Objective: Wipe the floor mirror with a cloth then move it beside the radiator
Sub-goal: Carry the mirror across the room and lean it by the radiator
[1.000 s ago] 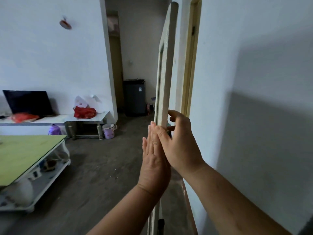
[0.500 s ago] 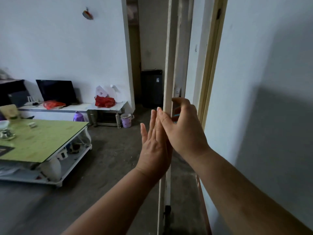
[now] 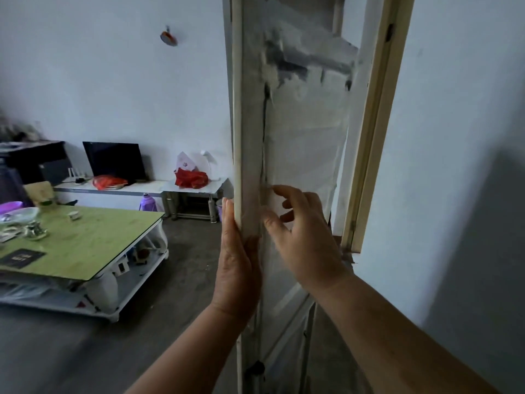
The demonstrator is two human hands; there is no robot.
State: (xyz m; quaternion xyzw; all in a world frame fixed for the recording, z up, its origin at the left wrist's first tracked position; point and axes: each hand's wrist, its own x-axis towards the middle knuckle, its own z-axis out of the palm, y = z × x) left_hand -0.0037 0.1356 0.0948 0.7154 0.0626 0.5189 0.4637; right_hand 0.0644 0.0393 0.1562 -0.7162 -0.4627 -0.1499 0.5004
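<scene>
The floor mirror (image 3: 301, 143) stands upright in front of me with its back toward me. That back is covered in white sheeting, torn near the top. My left hand (image 3: 237, 268) grips the pale left edge of the frame at mid height, fingers wrapped around it. My right hand (image 3: 304, 237) lies against the back sheeting just right of that edge, fingers apart and curled, not closed around anything. No cloth or radiator is in view.
A doorway with a yellowish frame (image 3: 369, 137) is right behind the mirror, with the white wall (image 3: 454, 166) to its right. A low green-topped table (image 3: 85, 240) with dishes stands at left. A TV bench (image 3: 142, 186) lines the far wall. The floor (image 3: 184, 280) is dark concrete.
The mirror has turned from edge-on to showing its covered back. My right hand has loosened from the edge and spread on the back, while my left hand has closed around the edge.
</scene>
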